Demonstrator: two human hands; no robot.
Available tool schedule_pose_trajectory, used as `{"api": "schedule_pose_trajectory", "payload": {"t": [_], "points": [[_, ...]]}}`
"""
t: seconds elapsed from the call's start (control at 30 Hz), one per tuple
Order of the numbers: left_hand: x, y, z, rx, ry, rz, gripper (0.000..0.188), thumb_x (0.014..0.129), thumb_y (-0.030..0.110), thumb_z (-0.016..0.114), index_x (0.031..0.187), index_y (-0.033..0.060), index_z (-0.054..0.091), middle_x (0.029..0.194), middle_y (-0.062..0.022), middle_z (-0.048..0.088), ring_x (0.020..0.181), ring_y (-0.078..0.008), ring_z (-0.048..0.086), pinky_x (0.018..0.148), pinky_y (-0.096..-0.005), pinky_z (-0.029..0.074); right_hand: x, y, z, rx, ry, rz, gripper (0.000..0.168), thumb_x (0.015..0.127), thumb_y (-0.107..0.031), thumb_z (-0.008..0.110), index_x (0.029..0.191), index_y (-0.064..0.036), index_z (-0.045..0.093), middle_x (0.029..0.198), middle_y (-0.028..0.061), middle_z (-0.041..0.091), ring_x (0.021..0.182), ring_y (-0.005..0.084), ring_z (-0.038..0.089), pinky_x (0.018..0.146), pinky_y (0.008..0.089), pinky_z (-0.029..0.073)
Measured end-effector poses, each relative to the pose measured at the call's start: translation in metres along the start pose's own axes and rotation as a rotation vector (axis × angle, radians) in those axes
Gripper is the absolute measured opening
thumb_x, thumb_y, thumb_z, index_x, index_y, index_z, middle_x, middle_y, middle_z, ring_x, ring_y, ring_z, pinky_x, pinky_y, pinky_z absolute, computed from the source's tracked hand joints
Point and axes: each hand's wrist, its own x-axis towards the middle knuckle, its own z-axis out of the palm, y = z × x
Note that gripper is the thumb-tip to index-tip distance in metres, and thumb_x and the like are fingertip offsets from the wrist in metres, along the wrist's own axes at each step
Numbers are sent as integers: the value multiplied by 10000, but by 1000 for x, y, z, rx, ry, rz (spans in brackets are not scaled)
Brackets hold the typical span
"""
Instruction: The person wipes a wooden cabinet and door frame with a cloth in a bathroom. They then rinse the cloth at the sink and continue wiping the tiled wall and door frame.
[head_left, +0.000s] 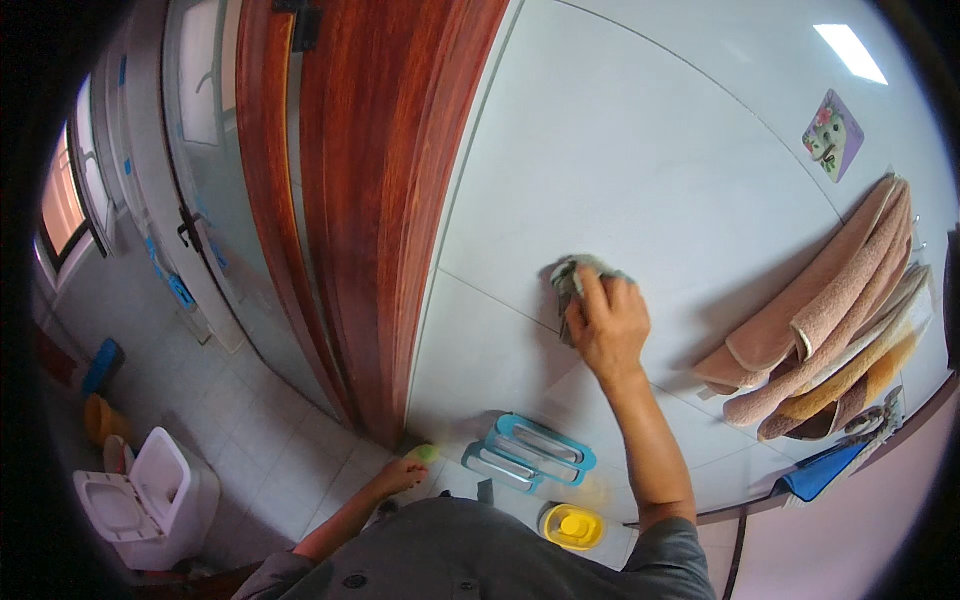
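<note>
My right hand (615, 322) presses a crumpled grey-green cloth (568, 289) against the white tiled wall (600, 165), just above a tile joint. My fingers are bent over the cloth and hide part of it. Low at the left, my left hand (401, 476) grips a small yellow-green object (424, 453), whose kind I cannot make out. That hand is near the foot of the reddish-brown wooden door frame (375, 225).
Towels (825, 315) hang from hooks on the right, below a purple animal-picture sticker (832, 136). Low down are blue racks (540, 450) and a yellow container (572, 525). Leftward are a glass door (225, 225) and a white bin (169, 495) with its lid open.
</note>
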Motion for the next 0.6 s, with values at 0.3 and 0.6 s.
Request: {"api": "schedule_pose_trajectory", "payload": {"t": [0.3,0.6], "points": [[2,22,6,-30,-25,4,326,883,307,652,1071,45,697,888,-50,679,742,-125,608,661,-286,500,-28,6,18,-25,72,-112,456,787,-114,695,1242,-126,662,896,53,582,739,212,537,622,330,399],[7,14,-2,-4,-32,45,344,913,318,641,1126,49,670,878,-43,660,721,-125,591,642,-293,492,142,51,2,-215,439,-202,424,819,-204,696,1242,-187,664,1101,47,640,1006,229,597,773,379,423]]}}
